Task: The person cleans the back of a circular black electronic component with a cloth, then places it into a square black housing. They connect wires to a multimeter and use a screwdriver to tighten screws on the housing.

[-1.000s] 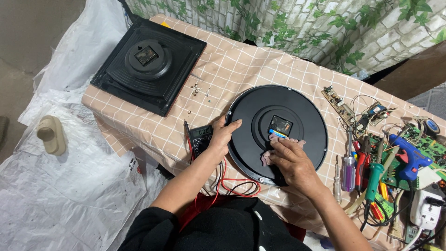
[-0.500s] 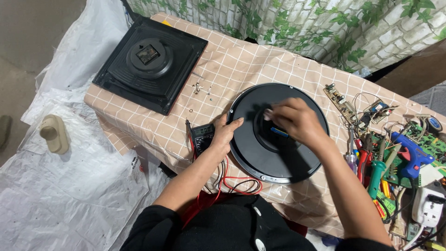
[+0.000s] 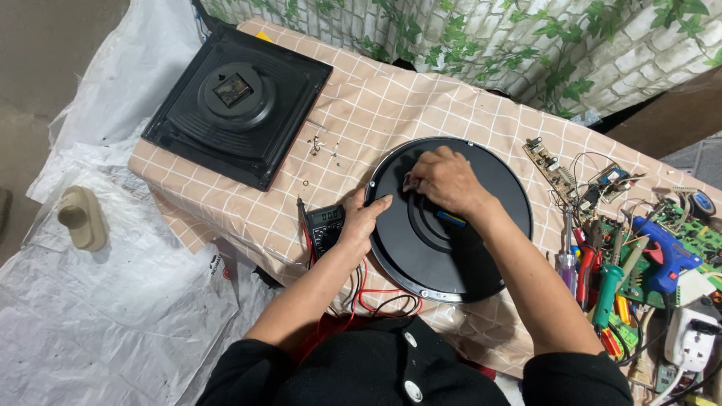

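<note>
Checked table point(image 3: 391, 113) is showing open cloth between the square clock back point(image 3: 237, 105) and the round clock back point(image 3: 449, 218), which is overhanging the near edge. Left hand point(image 3: 362, 222) is lying flat, fingers together, bracing its left rim beside the multimeter point(image 3: 323, 225). Right hand point(image 3: 445, 180) is curling over the upper centre, pinching something small I cannot make out.

Setting: an improvised repair bench for small electronics, likely at home. We noted a table point(image 3: 376, 113) under a checked peach cloth, with clear plastic sheeting point(image 3: 113, 301) spread beside it. At one end lay bare circuit boards point(image 3: 553, 162), screwdrivers point(image 3: 575, 259), a blue glue gun point(image 3: 665, 252) and a power strip point(image 3: 692, 338). A multimeter point(image 3: 325, 225) with red leads sat near two black clock backs point(image 3: 233, 105). A leaf-printed brick backdrop point(image 3: 526, 37) hung behind.
</note>
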